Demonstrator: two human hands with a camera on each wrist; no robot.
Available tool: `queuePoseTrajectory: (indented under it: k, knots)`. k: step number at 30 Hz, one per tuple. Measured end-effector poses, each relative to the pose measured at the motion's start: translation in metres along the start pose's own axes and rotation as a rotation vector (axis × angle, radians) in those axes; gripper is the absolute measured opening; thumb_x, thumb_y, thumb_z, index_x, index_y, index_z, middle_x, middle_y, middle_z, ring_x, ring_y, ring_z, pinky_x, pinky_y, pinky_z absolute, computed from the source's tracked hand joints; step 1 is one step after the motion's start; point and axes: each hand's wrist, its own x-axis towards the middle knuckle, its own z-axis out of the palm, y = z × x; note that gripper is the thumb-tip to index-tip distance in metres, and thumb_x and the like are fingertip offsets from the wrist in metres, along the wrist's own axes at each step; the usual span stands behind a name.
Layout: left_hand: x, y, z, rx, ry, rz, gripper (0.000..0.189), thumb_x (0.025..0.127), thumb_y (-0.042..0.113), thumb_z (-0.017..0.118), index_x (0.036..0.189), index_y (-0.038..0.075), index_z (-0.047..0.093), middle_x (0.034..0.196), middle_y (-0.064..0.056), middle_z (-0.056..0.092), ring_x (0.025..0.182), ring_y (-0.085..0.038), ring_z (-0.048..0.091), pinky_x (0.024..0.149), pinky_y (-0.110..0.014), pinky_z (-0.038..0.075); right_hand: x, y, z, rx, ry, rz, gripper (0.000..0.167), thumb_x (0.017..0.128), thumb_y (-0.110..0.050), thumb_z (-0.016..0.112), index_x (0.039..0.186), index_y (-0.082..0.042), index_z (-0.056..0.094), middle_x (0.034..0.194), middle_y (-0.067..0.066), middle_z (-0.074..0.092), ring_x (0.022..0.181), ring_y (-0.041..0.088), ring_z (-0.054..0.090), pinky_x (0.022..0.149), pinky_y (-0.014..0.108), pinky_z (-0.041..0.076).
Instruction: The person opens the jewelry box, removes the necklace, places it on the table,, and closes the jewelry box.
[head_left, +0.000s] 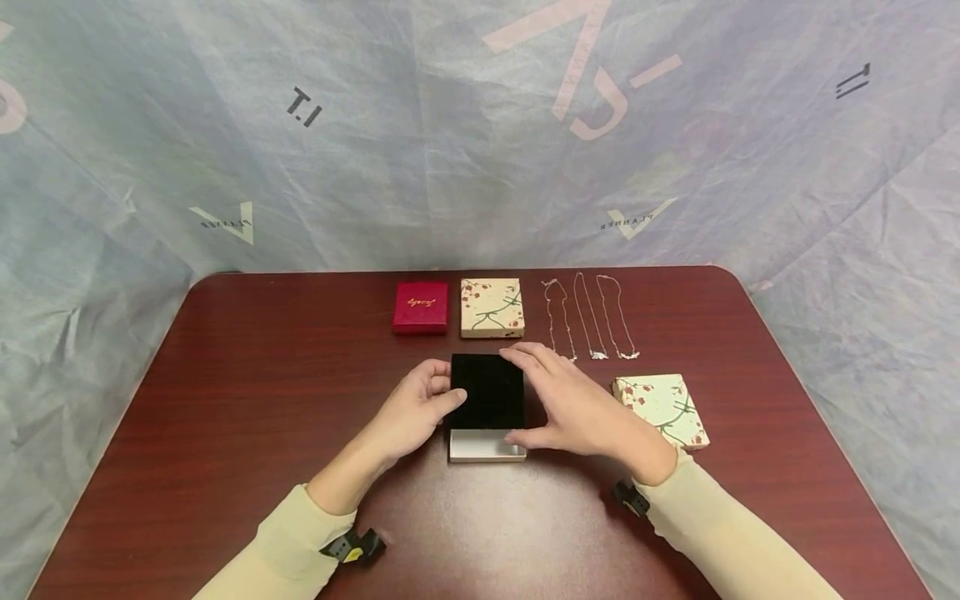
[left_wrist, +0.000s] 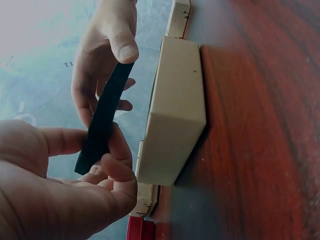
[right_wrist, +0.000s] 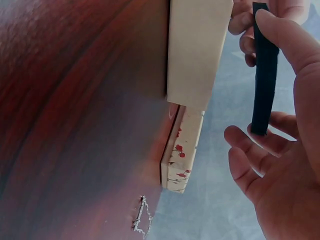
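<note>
A square black velvety box insert [head_left: 489, 392] is held above an open cream jewelry box base [head_left: 483, 446], whose white inside shows along the near side. My left hand [head_left: 416, 408] pinches the insert's left edge, thumb on top and fingers curled beneath. Spanning the right side, my right hand [head_left: 573, 404] has its thumb at the near corner and fingertips at the far one. In the left wrist view the insert [left_wrist: 102, 117] is tilted and apart from the box base [left_wrist: 175, 90]. The right wrist view shows the right thumb and fingers at opposite ends of the insert [right_wrist: 265, 75].
Behind the hands stand a red box [head_left: 421, 308] and a cream floral box [head_left: 491, 308]. Three fine chain necklaces [head_left: 592, 312] lie at the back right. A floral box lid [head_left: 660, 404] rests beside the right forearm. A fabric backdrop [head_left: 420, 167] rises behind the table.
</note>
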Motion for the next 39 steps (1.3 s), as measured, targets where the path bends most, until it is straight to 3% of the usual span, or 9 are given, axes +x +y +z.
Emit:
queuePoseTrajectory:
  k: [11, 19, 23, 27, 34, 39]
  knots:
    - [-0.002, 0.000, -0.002, 0.017, -0.008, 0.001, 0.042, 0.103, 0.011, 0.066, 0.139, -0.005, 0.050, 0.119, -0.016, 0.071, 0.104, -0.024, 0.067, 0.095, -0.039, 0.052, -0.002, -0.002, 0.000, 0.034, 0.010, -0.005, 0.105, 0.084, -0.051, 0.088, 0.162, -0.005, 0.036, 0.156, 0.008, 0.043, 0.139, 0.025, 0.050, 0.117, 0.043, 0.042]
    - [-0.002, -0.001, -0.006, 0.029, 0.005, 0.040, 0.039, 0.102, 0.010, 0.069, 0.136, -0.002, 0.053, 0.113, -0.014, 0.068, 0.093, -0.026, 0.067, 0.081, -0.030, 0.052, -0.008, -0.001, -0.004, 0.055, 0.009, 0.001, 0.102, 0.085, -0.053, 0.087, 0.161, -0.008, 0.038, 0.155, 0.004, 0.043, 0.135, 0.021, 0.053, 0.113, 0.043, 0.046]
    - [-0.003, -0.001, -0.008, 0.075, 0.023, 0.063, 0.038, 0.101, 0.012, 0.071, 0.134, 0.000, 0.057, 0.114, -0.012, 0.068, 0.091, -0.028, 0.066, 0.075, -0.029, 0.051, -0.010, -0.001, -0.007, 0.068, 0.008, -0.009, 0.099, 0.085, -0.052, 0.087, 0.160, -0.009, 0.040, 0.155, 0.002, 0.043, 0.132, 0.019, 0.054, 0.111, 0.042, 0.047]
    - [-0.003, -0.002, -0.011, 0.146, 0.036, 0.096, 0.040, 0.099, 0.015, 0.074, 0.134, 0.001, 0.058, 0.120, -0.012, 0.068, 0.092, -0.021, 0.065, 0.076, -0.031, 0.052, -0.013, 0.001, -0.009, 0.075, 0.006, -0.018, 0.096, 0.085, -0.051, 0.088, 0.158, -0.009, 0.043, 0.153, 0.000, 0.044, 0.129, 0.018, 0.055, 0.107, 0.042, 0.049]
    - [-0.004, -0.006, -0.018, 0.247, 0.024, 0.123, 0.059, 0.094, 0.023, 0.082, 0.143, 0.005, 0.055, 0.127, -0.015, 0.065, 0.093, -0.023, 0.065, 0.072, -0.034, 0.054, -0.019, 0.003, -0.011, 0.056, -0.002, -0.018, 0.094, 0.083, -0.052, 0.090, 0.155, -0.010, 0.047, 0.150, 0.000, 0.046, 0.129, 0.019, 0.056, 0.107, 0.044, 0.050]
    - [-0.005, -0.010, -0.021, 0.333, -0.019, 0.148, 0.081, 0.085, 0.028, 0.091, 0.151, 0.007, 0.051, 0.143, -0.012, 0.056, 0.107, -0.027, 0.063, 0.085, -0.040, 0.054, -0.023, 0.004, -0.013, 0.042, -0.023, -0.017, 0.094, 0.083, -0.057, 0.087, 0.154, -0.010, 0.048, 0.149, 0.001, 0.047, 0.131, 0.020, 0.056, 0.109, 0.045, 0.049]
